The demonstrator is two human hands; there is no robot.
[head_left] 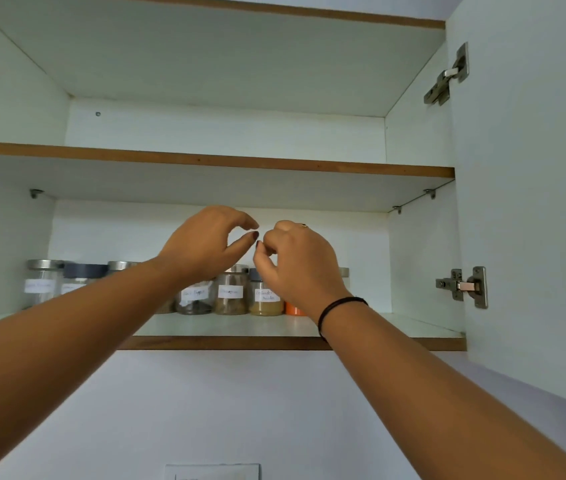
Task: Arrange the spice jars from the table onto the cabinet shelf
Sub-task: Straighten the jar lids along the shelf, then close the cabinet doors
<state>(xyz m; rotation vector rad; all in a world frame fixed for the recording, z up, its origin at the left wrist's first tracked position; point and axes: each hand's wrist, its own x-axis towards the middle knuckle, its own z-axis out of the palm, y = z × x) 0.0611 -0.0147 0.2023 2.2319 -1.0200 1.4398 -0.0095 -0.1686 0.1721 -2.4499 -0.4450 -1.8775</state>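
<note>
Several glass spice jars with white labels stand in a row on the lower cabinet shelf [395, 327]. At the left is a steel-lidded jar [40, 284] beside a dark-lidded jar [80, 278]. In the middle are a black pepper jar [195, 299], a brown spice jar [231, 292] and a yellow powder jar [267, 296]; an orange jar [293, 308] shows behind my right wrist. My left hand [205, 244] and my right hand [295, 258] hover above and in front of the middle jars, fingers loosely curled, holding nothing.
The upper shelf [226, 161] carries nothing visible. The right cabinet door [530, 202] stands open with two metal hinges [465, 287]. Bare shelf surface lies right of the jars. A wall plate [212, 472] sits below on the white wall.
</note>
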